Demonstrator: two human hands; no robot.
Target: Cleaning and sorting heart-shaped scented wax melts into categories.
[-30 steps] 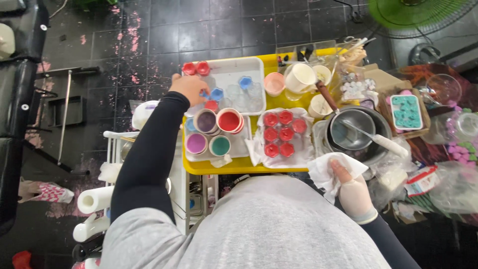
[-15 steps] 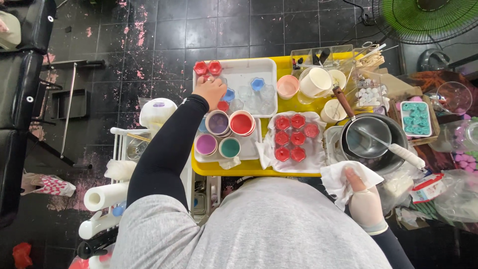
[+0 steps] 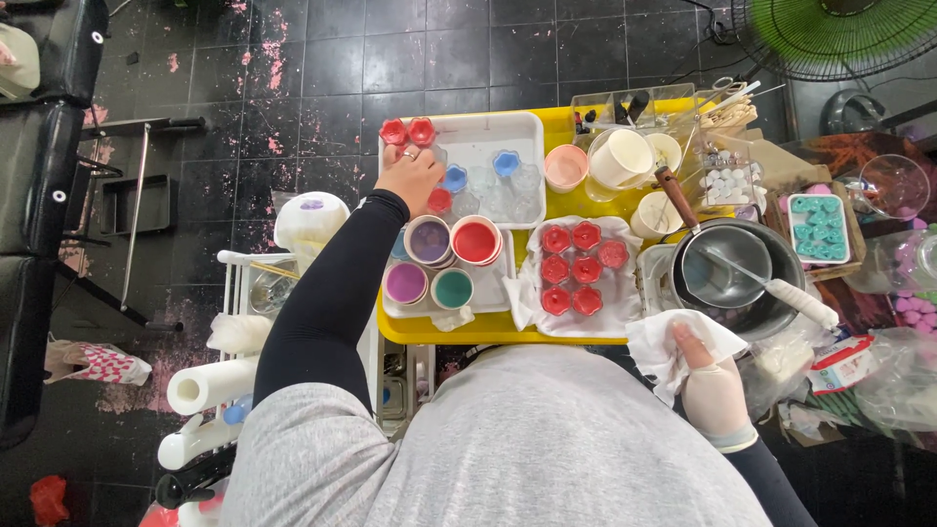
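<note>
My left hand (image 3: 410, 178) reaches in a black sleeve over the near-left corner of a white tray (image 3: 527, 127) on a yellow tabletop (image 3: 488, 330). Its bent fingertips touch two red flower-shaped cups (image 3: 407, 131) at the tray's far-left corner. Whether it grips one is hidden. Another red cup (image 3: 439, 201) lies just right of the wrist, with blue flower cups (image 3: 455, 179) beyond. My right hand (image 3: 712, 390), in a pale glove, holds a crumpled white cloth (image 3: 664, 351) near my body, below a metal pot (image 3: 727, 278).
Round cups of purple, red and teal liquid (image 3: 441, 263) stand on a second tray. Several red flower cups (image 3: 576, 268) rest on white paper. Also here are white cups, a teal mould tray (image 3: 820, 226), a paper roll (image 3: 210, 385) on a side cart, and a green fan (image 3: 839, 29).
The view has shifted a little. My left hand stays at the red flower cups on the white tray. My right hand keeps the cloth by the pot.
</note>
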